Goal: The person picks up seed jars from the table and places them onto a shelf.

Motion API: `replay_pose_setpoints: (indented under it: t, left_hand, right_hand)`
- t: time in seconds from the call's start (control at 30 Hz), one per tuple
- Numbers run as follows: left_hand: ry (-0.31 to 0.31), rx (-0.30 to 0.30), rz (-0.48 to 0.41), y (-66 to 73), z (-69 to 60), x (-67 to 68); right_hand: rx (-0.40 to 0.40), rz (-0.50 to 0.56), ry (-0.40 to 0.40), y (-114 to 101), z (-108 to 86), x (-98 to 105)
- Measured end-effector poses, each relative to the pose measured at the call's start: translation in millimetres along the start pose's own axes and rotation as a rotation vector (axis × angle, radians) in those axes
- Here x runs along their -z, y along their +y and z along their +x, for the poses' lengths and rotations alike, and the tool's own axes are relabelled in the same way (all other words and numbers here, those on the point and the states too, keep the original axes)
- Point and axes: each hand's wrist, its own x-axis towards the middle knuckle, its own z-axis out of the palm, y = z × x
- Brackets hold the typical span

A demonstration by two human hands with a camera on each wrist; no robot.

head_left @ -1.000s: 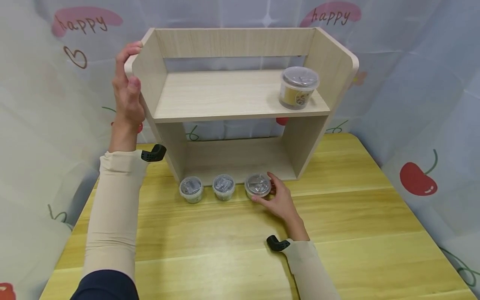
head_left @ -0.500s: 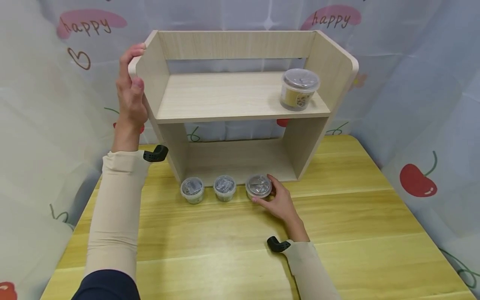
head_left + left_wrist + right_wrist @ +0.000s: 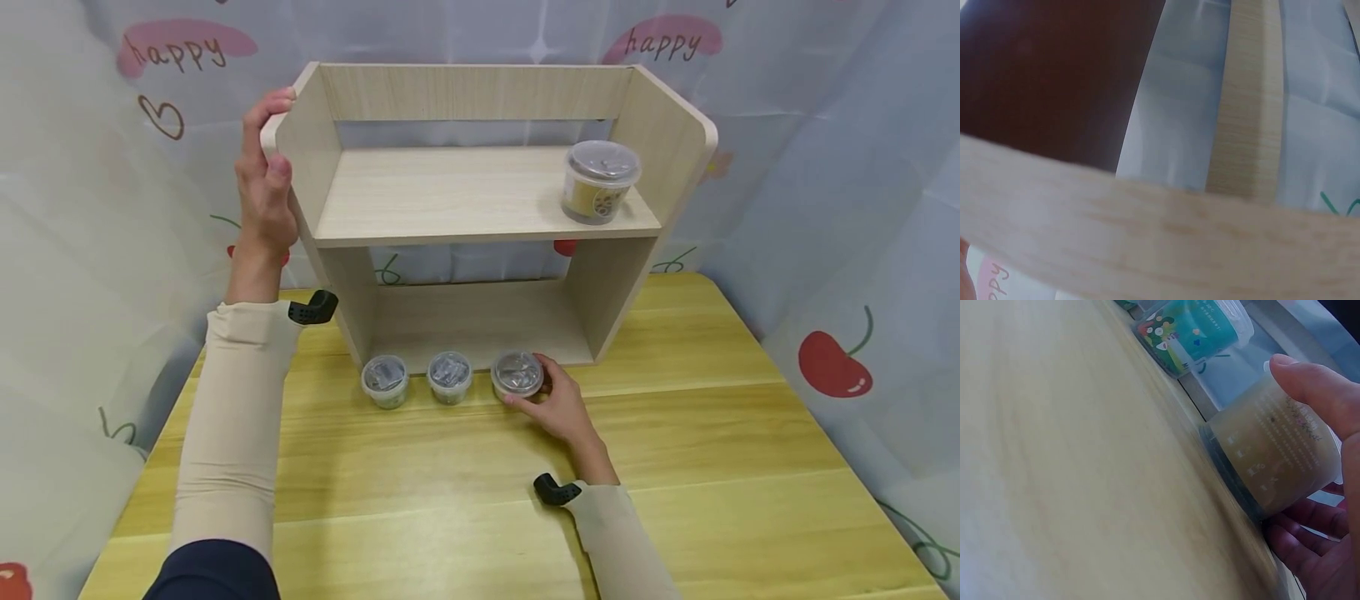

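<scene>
With my left hand (image 3: pixel 264 187) I grip the upper left side panel (image 3: pixel 306 158) of a pale wooden two-tier shelf (image 3: pixel 487 237). Fingers wrap over its edge, and the thumb lies on the front. On the table before the shelf, my right hand (image 3: pixel 561 407) holds a small clear-lidded plastic cup (image 3: pixel 517 374) between thumb and fingers. The right wrist view shows this cup's brownish printed side (image 3: pixel 1272 447) and its base at the tabletop. Two similar lidded cups stand to its left, a middle cup (image 3: pixel 449 377) and a left cup (image 3: pixel 385 381).
A larger lidded cup with a yellow label (image 3: pixel 600 183) stands at the right of the shelf's upper board (image 3: pixel 442 196). The lower board (image 3: pixel 480 321) lies behind the cup row. Printed cloth (image 3: pixel 817 208) hangs around the wooden table (image 3: pixel 420 500).
The head view has tilted slightly, so the shelf and cups sit a little lower in it. Both hands keep their holds, and no cup has visibly moved.
</scene>
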Motion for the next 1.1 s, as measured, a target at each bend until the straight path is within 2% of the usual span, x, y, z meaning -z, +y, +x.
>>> replay_pose_setpoints:
  t: [0.3, 0.63, 1.1]
  left_hand:
    - [0.007, 0.011, -0.013, -0.9, -1.3, 0.6]
    - [-0.005, 0.006, 0.019, 0.7, 0.0, 0.7]
    - [-0.008, 0.011, -0.001, 0.0, -0.1, 1.4]
  right_hand:
    - [-0.016, 0.003, 0.011, -2.1, -0.8, 0.3]
    - [-0.021, 0.023, 0.054, -11.4, -3.9, 8.0]
    - [0.077, 0.033, 0.140, -21.3, -3.3, 18.4]
